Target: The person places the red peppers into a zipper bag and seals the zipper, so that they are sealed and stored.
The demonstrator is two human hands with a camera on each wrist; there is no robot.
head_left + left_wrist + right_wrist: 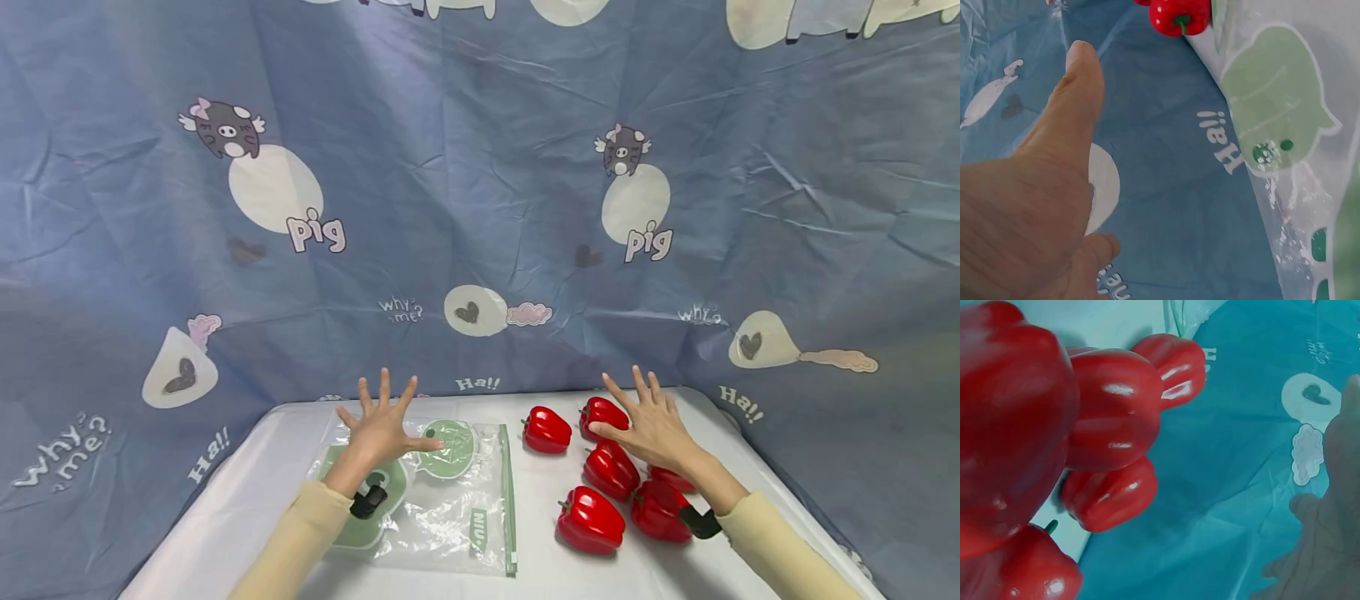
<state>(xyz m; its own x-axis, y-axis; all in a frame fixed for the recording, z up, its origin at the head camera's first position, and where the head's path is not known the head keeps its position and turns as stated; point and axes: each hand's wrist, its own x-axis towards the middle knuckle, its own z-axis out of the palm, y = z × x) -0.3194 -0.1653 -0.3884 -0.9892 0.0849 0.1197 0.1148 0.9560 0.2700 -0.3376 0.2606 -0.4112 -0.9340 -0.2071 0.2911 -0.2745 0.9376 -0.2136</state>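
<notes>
My left hand (378, 433) is raised with its fingers spread above a clear zip bag (431, 529). The bag lies flat, with green prints and a green zip strip (507, 492) along its right side. Spread as well, my right hand (651, 429) hovers over several glossy red bell peppers (590, 520). Neither hand holds anything. In the left wrist view the left hand (1041, 187) shows beside the bag (1279, 94). The right wrist view has red bell peppers (1110, 409) at left and part of the right hand (1329, 519) at right.
A white table (217, 517) bears the bag and the peppers. Behind it and along both sides hangs a blue cloth (480, 208) printed with pigs and lettering. Black bands (368, 502) sit at both wrists, next to pale yellow sleeves (300, 533).
</notes>
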